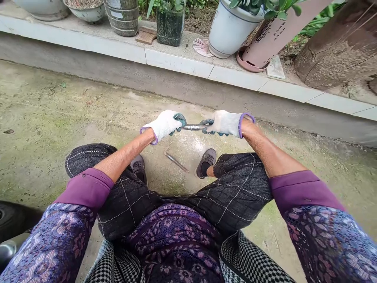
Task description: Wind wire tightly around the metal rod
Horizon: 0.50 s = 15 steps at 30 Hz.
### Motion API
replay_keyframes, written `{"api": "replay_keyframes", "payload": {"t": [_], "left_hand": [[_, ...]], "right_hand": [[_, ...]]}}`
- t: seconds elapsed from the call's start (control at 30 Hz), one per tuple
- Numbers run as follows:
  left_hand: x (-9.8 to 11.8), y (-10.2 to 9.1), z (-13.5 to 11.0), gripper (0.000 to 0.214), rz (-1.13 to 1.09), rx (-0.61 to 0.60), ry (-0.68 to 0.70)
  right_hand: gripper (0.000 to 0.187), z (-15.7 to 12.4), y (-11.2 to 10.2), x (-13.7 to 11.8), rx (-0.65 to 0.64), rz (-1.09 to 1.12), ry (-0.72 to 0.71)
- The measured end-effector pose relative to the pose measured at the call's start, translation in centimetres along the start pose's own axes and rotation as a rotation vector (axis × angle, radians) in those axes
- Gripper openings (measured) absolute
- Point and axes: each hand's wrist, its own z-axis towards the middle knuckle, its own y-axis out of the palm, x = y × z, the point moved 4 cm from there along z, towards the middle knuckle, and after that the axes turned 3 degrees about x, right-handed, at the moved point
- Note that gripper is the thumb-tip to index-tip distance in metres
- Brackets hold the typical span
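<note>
A shiny metal rod, its surface ridged like a thread or a wound coil, is held level in front of me, between my two gloved hands. My left hand, in a white glove with dark green fingers, is closed around the rod's left end. Around its right end my right hand is closed, in a matching glove with a purple cuff. The rod's ends are hidden in the fingers. Below, between my shoes, a thin metal bar lies slantwise on the concrete floor.
A low ledge edged with white tiles runs across ahead. On it stand a white flowerpot, a pink tall pot, a dark square planter and a thick log. Something dark and shiny stands at the far left.
</note>
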Motion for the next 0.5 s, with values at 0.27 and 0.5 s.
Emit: {"api": "replay_keyframes", "payload": {"t": [0.27,0.5], "left_hand": [[0.7,-0.7,-0.8,0.029,-0.296,-0.02,-0.04],[0.4,-0.9,0.0,0.025,-0.271,-0.043,-0.007]], "right_hand": [[0.035,-1.9,-2.8,-1.9,0.358,0.158,0.02],[0.046,-3.0,-1.7,-2.2,-0.037,0.393,-0.128]]}}
